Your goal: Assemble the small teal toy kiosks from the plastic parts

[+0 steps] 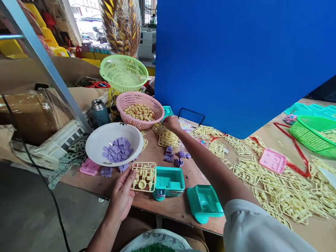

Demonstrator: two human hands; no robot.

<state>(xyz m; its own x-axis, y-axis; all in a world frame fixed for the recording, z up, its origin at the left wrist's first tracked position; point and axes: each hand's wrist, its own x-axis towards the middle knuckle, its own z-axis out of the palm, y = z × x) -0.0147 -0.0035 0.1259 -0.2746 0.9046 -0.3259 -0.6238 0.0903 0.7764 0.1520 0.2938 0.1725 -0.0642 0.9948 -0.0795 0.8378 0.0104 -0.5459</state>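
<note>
My left hand (123, 192) pinches a cream plastic frame of small moulded parts (144, 176) by its left edge, above the table's front edge. Just right of it sits a teal plastic box (175, 183), with a small teal and purple piece (160, 193) at its near corner. My right hand (170, 123) reaches far forward, fingers curled, over a stack of cream part frames (169, 137); what it grips, if anything, is hidden. A pink basket of tan pieces (140, 112) stands beside it. Several purple parts (169, 155) lie below that hand.
A white bowl of purple pieces (117, 150) and a blue-grey flask (98, 111) stand at left. A large blue panel (225, 59) rises behind the table. More cream frames (288, 194) and a green basket (322, 141) cover the right. A second teal box (206, 202) sits near the front edge.
</note>
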